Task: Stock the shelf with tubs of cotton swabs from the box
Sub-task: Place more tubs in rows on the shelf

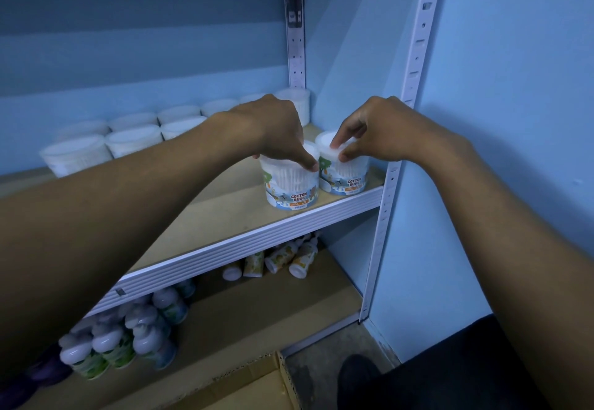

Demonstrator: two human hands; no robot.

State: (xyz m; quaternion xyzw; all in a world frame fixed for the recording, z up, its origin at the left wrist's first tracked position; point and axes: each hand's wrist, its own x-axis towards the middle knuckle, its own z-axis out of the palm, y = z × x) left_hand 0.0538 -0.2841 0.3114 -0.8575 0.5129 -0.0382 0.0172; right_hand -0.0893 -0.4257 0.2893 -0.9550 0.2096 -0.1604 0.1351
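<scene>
Two clear tubs of cotton swabs labelled "Cotton Buds" stand side by side at the front right of the wooden shelf [225, 216]. My left hand [276, 130] grips the top of the left tub [291, 184] from above, fingers curled over its lid. The lid of the right tub [345, 175] is held by the fingertips of my right hand [376, 133]. Both tubs rest upright on the shelf board, almost touching. Several more white-lidded tubs [135, 139] sit in rows along the back left of the same shelf. A corner of the cardboard box [257, 387] shows at the bottom.
A white slotted upright [414, 65] stands just right of the right tub, with the blue wall beyond. On the lower shelf are several bottles [112, 339] at the left and a few lying bottles [283, 258] at the back. A dark shoe [356, 374] is on the floor.
</scene>
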